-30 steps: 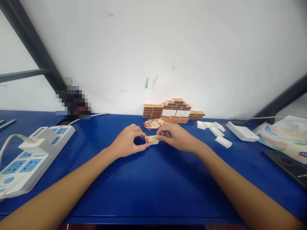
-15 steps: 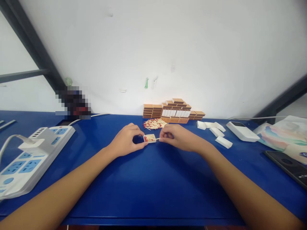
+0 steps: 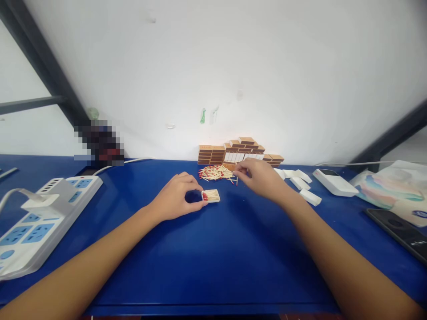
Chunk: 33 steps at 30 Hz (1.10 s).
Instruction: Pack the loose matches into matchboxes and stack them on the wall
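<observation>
A small white matchbox tray [image 3: 216, 199] with red-headed matches [image 3: 209, 195] in it sits on the blue table. My left hand [image 3: 178, 195] grips its left end between thumb and fingers. Further back lies a loose heap of red-tipped matches [image 3: 215, 172]. At the heap's right edge is my right hand [image 3: 255, 175], fingertips drawn together. A match or two shows just below those fingertips; whether they are held or lying on the table I cannot tell.
Brown matchboxes [image 3: 211, 155] are stacked against the wall behind the heap. Several white trays [image 3: 310, 197], a white device [image 3: 335, 182], a phone [image 3: 396, 231] and a plastic packet [image 3: 383, 186] lie to the right. A power strip [image 3: 50, 226] with a cable stands at left.
My right hand has moved from the tray's right end back and right to the match heap. The match it held at the tray is no longer there. My left hand stays at the tray.
</observation>
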### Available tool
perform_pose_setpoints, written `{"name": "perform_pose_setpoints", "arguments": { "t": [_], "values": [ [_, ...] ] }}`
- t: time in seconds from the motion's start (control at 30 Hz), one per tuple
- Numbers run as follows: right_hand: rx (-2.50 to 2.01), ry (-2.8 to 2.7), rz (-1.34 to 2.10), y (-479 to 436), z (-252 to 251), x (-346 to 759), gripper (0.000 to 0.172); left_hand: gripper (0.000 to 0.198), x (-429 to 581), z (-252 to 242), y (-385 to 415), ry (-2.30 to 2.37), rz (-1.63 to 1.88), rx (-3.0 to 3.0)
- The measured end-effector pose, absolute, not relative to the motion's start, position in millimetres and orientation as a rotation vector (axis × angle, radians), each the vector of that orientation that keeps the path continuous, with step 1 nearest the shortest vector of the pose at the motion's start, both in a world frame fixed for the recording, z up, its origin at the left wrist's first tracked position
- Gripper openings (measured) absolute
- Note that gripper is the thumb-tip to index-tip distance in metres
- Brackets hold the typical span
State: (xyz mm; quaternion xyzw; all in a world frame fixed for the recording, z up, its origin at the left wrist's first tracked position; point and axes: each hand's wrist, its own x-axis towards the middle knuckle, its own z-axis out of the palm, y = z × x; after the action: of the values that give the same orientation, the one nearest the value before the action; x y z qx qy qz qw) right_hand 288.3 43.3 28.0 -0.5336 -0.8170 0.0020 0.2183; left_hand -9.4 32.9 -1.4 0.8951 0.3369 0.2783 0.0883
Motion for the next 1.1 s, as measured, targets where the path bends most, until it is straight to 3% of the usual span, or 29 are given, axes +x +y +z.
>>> {"name": "perform_pose_setpoints", "arguments": {
  "t": [0.1,0.2,0.3,0.4,0.6,0.8,1.1],
  "values": [
    [-1.669,-2.248,-0.169,54.4,25.8,307.7,0.02,0.027,-10.2,1.6,32.7,1.05,0.906,2.666],
    [-1.697,-2.312,-0.03,62.6,18.4,317.3,0.011,0.028,-11.4,3.3,33.2,1.052,0.891,2.659],
    [-1.529,-2.408,0.141,69.2,10.1,319.4,0.02,0.027,-11.1,2.6,33.0,1.054,0.888,2.652],
    [-1.437,-2.45,0.236,75.3,3.6,320.4,0.017,0.026,-8.9,0.3,31.6,1.002,0.864,2.653],
    [-1.481,-2.446,0.316,79.9,-1.4,324.7,0.01,0.024,-6.8,-1.0,29.8,0.983,0.847,2.641],
    [-1.589,-2.409,0.395,70.4,6.6,321.1,0.012,0.024,-6.7,-3.4,31.4,0.997,0.82,2.635],
    [-1.279,-2.473,0.482,12.7,16.9,248.4,0.014,0.025,-1.9,-10.8,28.7,0.988,0.798,2.661]
  ]
}}
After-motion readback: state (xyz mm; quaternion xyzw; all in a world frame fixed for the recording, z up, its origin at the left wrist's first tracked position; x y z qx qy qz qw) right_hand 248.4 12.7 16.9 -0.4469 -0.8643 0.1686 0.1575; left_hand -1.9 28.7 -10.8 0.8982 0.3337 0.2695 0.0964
